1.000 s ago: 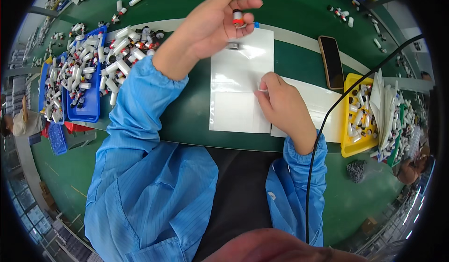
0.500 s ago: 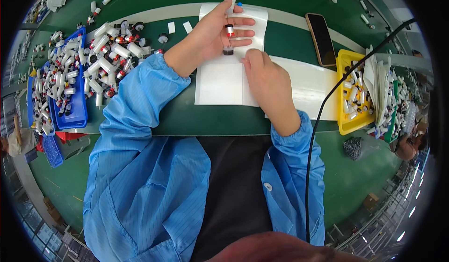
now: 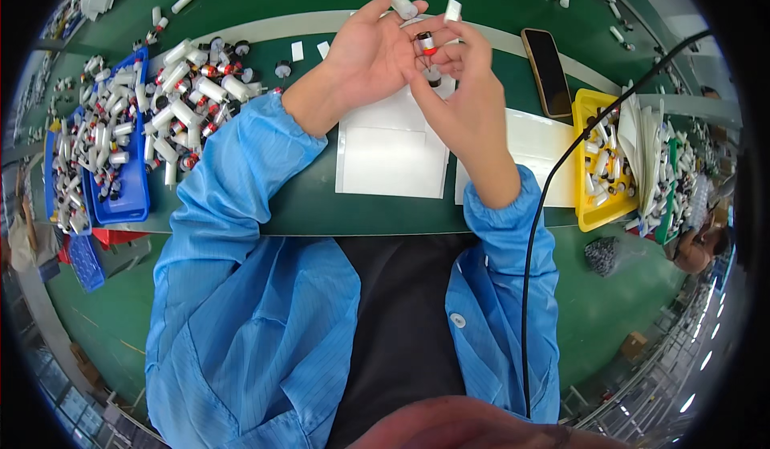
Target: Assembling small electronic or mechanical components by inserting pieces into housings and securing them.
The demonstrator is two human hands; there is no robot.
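My left hand is palm up, its thumb and forefinger pinching a white plastic cylinder. Across its fingers lies a small black, white and red part, with a grey-and-black round cap below it; thin wires seem to link them. Reaching in from the right, my right hand has a small white sticker at its raised fingertip. Its thumb is close to the cap and partly hides it. Beneath both hands lies a white sticker sheet.
Loose white cylinders are heaped at left, beside a blue tray. Two small white stickers lie beyond my left wrist. At right are a phone, a yellow tray of parts and a black cable crossing over.
My right hand has come up from the sheet with a white sticker and moved next to the parts in my left hand. The cylinder has tilted, and the sheet has shifted slightly nearer.
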